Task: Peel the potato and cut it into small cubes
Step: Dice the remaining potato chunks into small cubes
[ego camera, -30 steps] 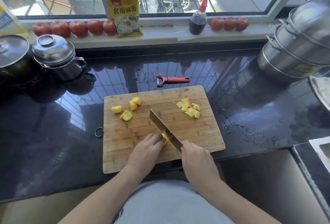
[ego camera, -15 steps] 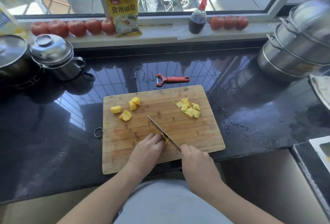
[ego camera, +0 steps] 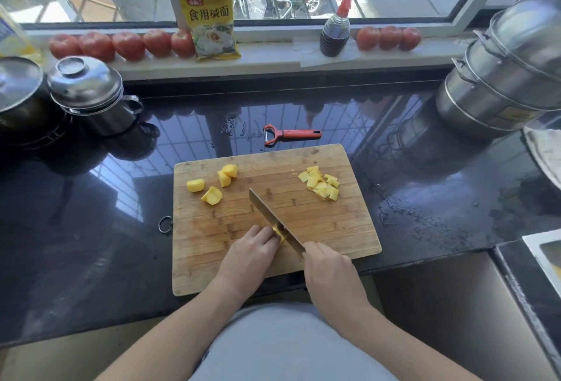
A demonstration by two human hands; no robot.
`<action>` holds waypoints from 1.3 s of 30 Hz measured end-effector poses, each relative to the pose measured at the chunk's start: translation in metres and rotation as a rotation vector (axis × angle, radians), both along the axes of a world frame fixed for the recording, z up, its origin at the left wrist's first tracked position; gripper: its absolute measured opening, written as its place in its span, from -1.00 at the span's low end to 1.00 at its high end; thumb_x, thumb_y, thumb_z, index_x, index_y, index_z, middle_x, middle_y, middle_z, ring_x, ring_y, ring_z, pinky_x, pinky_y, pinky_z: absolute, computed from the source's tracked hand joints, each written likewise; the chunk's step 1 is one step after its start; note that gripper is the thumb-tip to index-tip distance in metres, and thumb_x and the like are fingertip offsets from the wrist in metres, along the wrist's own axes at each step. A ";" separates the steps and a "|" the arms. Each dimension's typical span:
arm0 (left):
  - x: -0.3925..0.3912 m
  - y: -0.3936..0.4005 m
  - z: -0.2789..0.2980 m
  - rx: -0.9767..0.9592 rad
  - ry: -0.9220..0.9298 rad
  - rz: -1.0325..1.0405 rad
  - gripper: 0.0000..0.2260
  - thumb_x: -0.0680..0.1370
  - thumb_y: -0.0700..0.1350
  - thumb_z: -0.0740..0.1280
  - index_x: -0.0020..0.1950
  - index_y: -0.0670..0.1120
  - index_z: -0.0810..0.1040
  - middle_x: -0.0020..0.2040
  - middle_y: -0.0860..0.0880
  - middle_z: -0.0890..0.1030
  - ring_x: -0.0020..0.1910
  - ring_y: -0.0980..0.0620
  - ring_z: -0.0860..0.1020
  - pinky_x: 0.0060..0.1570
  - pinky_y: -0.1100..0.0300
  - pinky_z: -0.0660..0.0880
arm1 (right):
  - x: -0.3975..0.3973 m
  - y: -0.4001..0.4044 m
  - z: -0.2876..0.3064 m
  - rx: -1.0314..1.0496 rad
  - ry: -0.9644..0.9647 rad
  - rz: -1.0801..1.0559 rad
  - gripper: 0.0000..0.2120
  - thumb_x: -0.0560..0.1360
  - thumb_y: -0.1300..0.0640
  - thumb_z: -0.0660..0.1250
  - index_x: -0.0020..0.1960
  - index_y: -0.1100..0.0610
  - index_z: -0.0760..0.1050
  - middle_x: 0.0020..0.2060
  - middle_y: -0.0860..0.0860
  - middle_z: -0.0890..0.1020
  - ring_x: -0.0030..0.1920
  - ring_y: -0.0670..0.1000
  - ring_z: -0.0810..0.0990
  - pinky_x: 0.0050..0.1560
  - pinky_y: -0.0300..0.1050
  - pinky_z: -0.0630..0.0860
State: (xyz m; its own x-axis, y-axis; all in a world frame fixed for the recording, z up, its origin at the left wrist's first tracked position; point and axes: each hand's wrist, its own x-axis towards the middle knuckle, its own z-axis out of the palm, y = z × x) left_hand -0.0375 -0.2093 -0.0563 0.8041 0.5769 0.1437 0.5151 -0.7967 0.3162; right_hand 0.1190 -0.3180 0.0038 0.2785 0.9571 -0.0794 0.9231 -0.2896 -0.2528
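Note:
A wooden cutting board point(ego camera: 334, 229) lies on the dark counter. My left hand point(ego camera: 249, 254) holds a small yellow potato piece point(ego camera: 277, 232) down on the board's near part, mostly hidden under my fingers. My right hand point(ego camera: 329, 268) grips the handle of a knife point(ego camera: 271, 218), whose blade rests against that piece and points up and left. Several larger potato chunks point(ego camera: 212, 186) lie on the board's far left. A heap of small cubes point(ego camera: 321, 181) sits at the far right.
A red peeler point(ego camera: 288, 134) lies just behind the board. A steel lidded pot point(ego camera: 91, 95) and a dark pot stand at left, stacked steel steamers point(ego camera: 501, 77) at right. Tomatoes point(ego camera: 121, 45), a yellow packet point(ego camera: 211, 21) and a sauce bottle point(ego camera: 335, 31) line the windowsill.
The knife blade has come down a little onto the potato piece under my left fingers. Both hands stay in nearly the same place.

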 end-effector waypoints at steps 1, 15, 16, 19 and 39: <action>0.001 0.000 0.000 0.002 0.001 0.001 -0.74 0.41 -0.32 0.48 0.05 -0.10 0.63 -0.04 -0.03 0.57 -0.10 -0.07 0.53 -0.19 0.10 0.60 | 0.000 -0.001 0.000 0.001 -0.012 0.014 -0.71 0.49 0.30 0.39 -0.19 0.00 0.35 -0.36 -0.07 0.50 -0.44 0.11 0.53 -0.50 -0.01 0.45; 0.002 0.001 0.000 -0.016 0.010 0.030 -0.78 0.42 -0.32 0.46 -0.04 -0.06 0.56 -0.07 -0.02 0.53 -0.11 -0.09 0.50 -0.20 0.04 0.59 | 0.000 -0.009 0.025 -0.186 -0.054 0.089 -0.74 0.54 0.30 0.27 -0.10 0.00 0.26 -0.15 0.00 0.59 -0.17 0.16 0.66 -0.31 -0.05 0.30; 0.002 0.000 0.001 -0.017 -0.001 0.028 -0.78 0.42 -0.32 0.47 -0.06 -0.06 0.56 -0.08 -0.02 0.52 -0.12 -0.09 0.50 -0.21 0.05 0.58 | -0.001 -0.007 0.026 -0.185 -0.015 0.071 -0.77 0.57 0.31 0.20 -0.07 0.00 0.25 -0.10 0.01 0.59 -0.10 0.18 0.65 -0.27 -0.04 0.31; 0.002 0.000 0.005 -0.022 -0.014 0.030 -0.78 0.42 -0.31 0.49 -0.08 -0.05 0.56 -0.10 0.00 0.51 -0.15 -0.07 0.50 -0.25 0.09 0.56 | -0.007 0.009 0.020 -0.164 0.030 0.031 -0.82 0.61 0.31 0.12 -0.02 0.04 0.34 -0.04 0.05 0.60 -0.03 0.22 0.63 -0.22 -0.02 0.29; 0.001 -0.001 0.006 -0.020 0.032 -0.002 -0.71 0.36 -0.32 0.50 0.04 -0.10 0.63 -0.01 -0.05 0.59 -0.11 -0.09 0.54 -0.17 0.08 0.61 | -0.002 -0.002 0.013 -0.026 -0.081 0.043 -0.61 0.33 0.30 0.53 -0.30 -0.01 0.34 -0.47 -0.06 0.46 -0.56 0.09 0.48 -0.55 -0.13 0.17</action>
